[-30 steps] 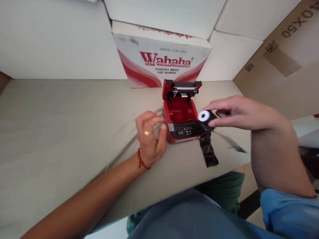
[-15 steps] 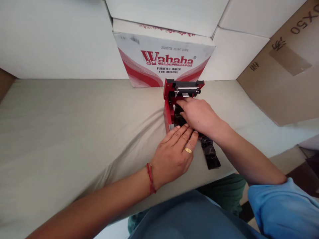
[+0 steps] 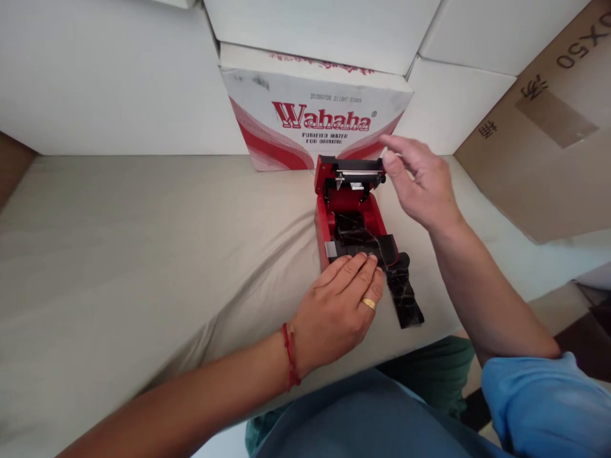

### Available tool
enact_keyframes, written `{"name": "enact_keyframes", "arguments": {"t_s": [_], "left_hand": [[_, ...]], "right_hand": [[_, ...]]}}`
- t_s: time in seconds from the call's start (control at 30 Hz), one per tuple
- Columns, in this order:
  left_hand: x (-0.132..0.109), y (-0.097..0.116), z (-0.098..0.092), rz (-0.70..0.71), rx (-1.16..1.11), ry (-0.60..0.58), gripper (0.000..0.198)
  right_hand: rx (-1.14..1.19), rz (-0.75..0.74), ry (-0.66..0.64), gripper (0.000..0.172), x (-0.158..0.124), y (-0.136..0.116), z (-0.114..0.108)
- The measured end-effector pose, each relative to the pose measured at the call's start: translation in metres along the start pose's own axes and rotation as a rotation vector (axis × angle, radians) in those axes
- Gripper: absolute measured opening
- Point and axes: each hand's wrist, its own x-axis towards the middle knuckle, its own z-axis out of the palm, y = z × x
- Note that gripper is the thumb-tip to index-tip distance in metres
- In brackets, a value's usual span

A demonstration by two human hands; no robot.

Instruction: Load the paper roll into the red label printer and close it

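A small red label printer (image 3: 321, 222) sits on the cloth-covered table with its lid (image 3: 325, 175) raised, showing a roller (image 3: 358, 178) inside. A black strip (image 3: 403, 289) lies in its compartment, runs over the front edge and hangs down at the right onto the cloth. My left hand (image 3: 337, 312) rests with its fingers stretched flat on the strip at the printer's front; its thumb is hidden. Beside the lid's right corner is my right hand (image 3: 422, 181), thumb and forefinger apart with nothing between them. Whether it touches the lid I cannot tell.
Behind the printer stands a Wahaha water carton (image 3: 319, 108). White boxes (image 3: 119, 76) line the back, and a brown carton (image 3: 539, 146) stands at the right. Pale cloth (image 3: 143, 254) covers the table, whose front edge is close to my body.
My right hand has come out of the printer's compartment and moved up and right to the lid's corner. The strip inside is now uncovered. My left hand has shifted slightly down.
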Motion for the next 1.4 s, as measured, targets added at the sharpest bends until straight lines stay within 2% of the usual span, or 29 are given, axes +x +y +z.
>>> {"name": "enact_keyframes", "arguments": {"t_s": [0.1, 0.2, 0.33, 0.47, 0.57, 0.73, 0.8, 0.87, 0.97, 1.03, 1.1, 1.17, 1.27, 1.4], "left_hand": [[0.0, 0.0, -0.001, 0.01, 0.009, -0.021, 0.04], [0.002, 0.0, -0.001, 0.017, 0.05, -0.024, 0.038], [0.003, -0.001, -0.002, 0.034, 0.065, -0.023, 0.037], [0.001, -0.002, -0.002, 0.039, 0.066, -0.025, 0.036], [0.0, -0.003, 0.0, 0.026, 0.059, -0.029, 0.035], [0.002, -0.004, -0.001, -0.005, -0.011, -0.018, 0.039], [0.006, -0.005, -0.007, -0.064, -0.092, 0.002, 0.042], [0.009, -0.008, -0.015, -0.152, -0.188, 0.072, 0.043], [0.009, -0.022, -0.019, -0.348, -0.333, 0.267, 0.045], [0.005, -0.038, -0.013, -0.542, -0.493, 0.419, 0.043], [-0.001, -0.055, 0.0, -0.758, -0.705, 0.412, 0.046], [-0.007, -0.07, 0.013, -0.874, -0.954, 0.355, 0.062], [-0.01, -0.081, 0.025, -0.894, -1.212, 0.27, 0.084], [-0.007, -0.078, 0.029, -0.899, -1.41, 0.257, 0.092]], "right_hand": [[0.041, -0.057, -0.085, 0.056, -0.002, -0.006, 0.005], [0.078, -0.06, -0.089, 0.054, -0.013, -0.013, 0.0], [0.112, -0.081, -0.106, 0.043, -0.035, -0.016, -0.006], [0.056, -0.057, -0.183, 0.04, -0.065, -0.018, -0.004], [-0.01, -0.112, -0.223, 0.041, -0.082, -0.021, 0.0], [-0.102, -0.119, -0.181, 0.042, -0.09, -0.029, 0.006], [-0.077, -0.121, -0.162, 0.041, -0.09, -0.029, 0.009], [-0.026, -0.12, -0.144, 0.04, -0.09, -0.026, 0.011], [0.043, -0.1, -0.091, 0.038, -0.095, -0.022, 0.013], [0.089, -0.115, -0.054, 0.034, -0.102, -0.021, 0.014], [0.15, -0.149, -0.022, 0.031, -0.112, -0.023, 0.012], [0.203, -0.183, 0.019, 0.027, -0.125, -0.023, 0.01], [0.227, -0.222, 0.079, 0.023, -0.141, -0.02, 0.008], [0.26, -0.236, 0.09, 0.025, -0.149, -0.014, 0.01]]}}
